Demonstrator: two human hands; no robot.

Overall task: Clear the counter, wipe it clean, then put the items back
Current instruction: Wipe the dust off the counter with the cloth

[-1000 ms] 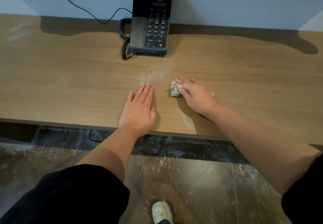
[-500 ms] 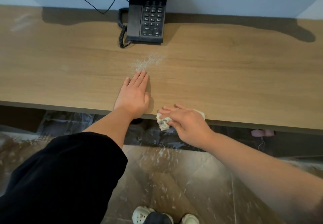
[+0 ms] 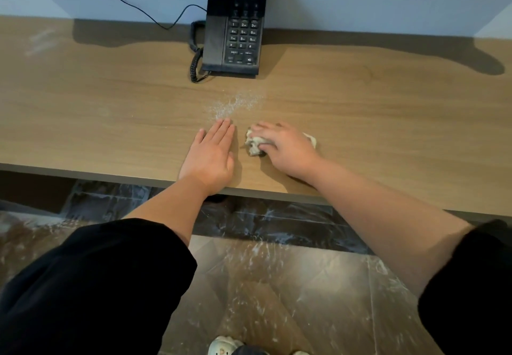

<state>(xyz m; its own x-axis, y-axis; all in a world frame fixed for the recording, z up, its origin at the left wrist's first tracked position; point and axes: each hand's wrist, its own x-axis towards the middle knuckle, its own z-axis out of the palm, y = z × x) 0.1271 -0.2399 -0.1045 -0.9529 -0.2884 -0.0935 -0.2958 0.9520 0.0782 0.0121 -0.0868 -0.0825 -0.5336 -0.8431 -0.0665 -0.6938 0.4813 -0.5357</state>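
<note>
Head view, right hand (image 3: 288, 151) gripping cloth (image 3: 254, 144), counter (image 3: 110, 110)

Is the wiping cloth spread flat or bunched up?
Bunched up: the cloth is a crumpled wad gripped under the right hand.

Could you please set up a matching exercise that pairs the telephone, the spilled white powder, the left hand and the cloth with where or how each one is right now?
Things:
1. telephone
2. white powder
3. left hand
4. cloth

Places or states:
A. bunched under the right hand
B. lying flat on the counter, fingers straight
C. standing at the back, against the wall
D. scattered across the middle of the counter

Pairs: 1-C, 2-D, 3-B, 4-A.
</note>
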